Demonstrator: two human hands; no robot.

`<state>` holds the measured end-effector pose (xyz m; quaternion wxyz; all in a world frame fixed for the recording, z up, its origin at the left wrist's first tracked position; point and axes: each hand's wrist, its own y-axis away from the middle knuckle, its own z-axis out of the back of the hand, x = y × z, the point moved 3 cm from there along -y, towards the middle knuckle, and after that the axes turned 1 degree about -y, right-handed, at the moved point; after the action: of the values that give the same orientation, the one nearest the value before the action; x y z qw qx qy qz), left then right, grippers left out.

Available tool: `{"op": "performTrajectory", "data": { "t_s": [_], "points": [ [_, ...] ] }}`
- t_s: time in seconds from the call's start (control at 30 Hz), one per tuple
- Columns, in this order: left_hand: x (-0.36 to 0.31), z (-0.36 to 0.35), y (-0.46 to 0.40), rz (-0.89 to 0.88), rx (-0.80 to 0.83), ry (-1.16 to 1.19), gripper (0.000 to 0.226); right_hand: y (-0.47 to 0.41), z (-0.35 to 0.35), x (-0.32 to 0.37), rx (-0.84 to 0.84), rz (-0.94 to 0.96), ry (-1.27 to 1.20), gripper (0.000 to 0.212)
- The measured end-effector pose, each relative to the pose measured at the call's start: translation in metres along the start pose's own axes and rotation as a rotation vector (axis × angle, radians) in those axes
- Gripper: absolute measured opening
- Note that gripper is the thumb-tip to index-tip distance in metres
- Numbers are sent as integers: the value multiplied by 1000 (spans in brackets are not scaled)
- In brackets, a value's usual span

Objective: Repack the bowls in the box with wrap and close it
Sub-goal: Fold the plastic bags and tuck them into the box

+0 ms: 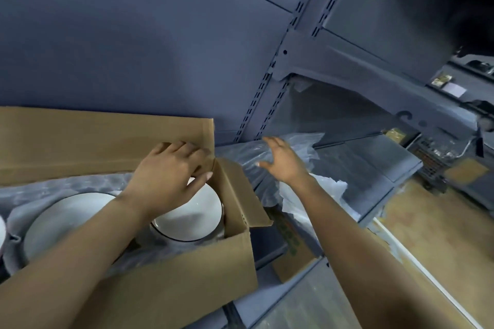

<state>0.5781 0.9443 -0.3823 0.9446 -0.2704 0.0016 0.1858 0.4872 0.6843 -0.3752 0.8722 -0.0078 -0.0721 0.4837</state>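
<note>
An open cardboard box [171, 275] sits on a dark shelf [361, 165], its left end cut off from view. Inside, smooth white bowls [192, 211] nestle in crinkled clear wrap [66, 184], partly hidden by a forearm. The left hand [171, 168] curls over the box's far flap [107, 141]. Right of the box, the right hand [283, 163] hovers with fingers spread over loose plastic sheeting [294, 147].

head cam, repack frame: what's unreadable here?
- Left bowl: cut off by the head view's left edge.
- Right bowl: partly hidden by left hand.
- Left hand's fingers: tips hidden behind box flap.
- Shelf items, far right: too small, blurred.
</note>
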Motion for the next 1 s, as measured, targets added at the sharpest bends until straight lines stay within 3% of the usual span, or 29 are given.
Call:
{"op": "performTrajectory", "data": {
  "t_s": [0.13,0.27,0.4,0.53,0.7,0.8,1.0],
  "points": [
    [0,-7,2,29,32,65,42,-21,-10,-10,147,80,83,96],
    [2,-10,0,59,34,119,42,-35,-16,-18,158,122,130,100],
    [3,-12,2,57,35,123,41,-43,-25,-27,153,116,177,70],
    [2,-14,2,49,39,128,39,-40,-22,-32,92,-4,13,30],
    [3,-13,6,70,70,139,40,-29,20,-29,-182,-22,20,23],
    [5,-13,9,112,105,136,43,-20,47,-21,-394,50,-84,22],
    [14,-4,21,184,112,203,52,5,97,9,-636,191,-174,16]
  ]
}}
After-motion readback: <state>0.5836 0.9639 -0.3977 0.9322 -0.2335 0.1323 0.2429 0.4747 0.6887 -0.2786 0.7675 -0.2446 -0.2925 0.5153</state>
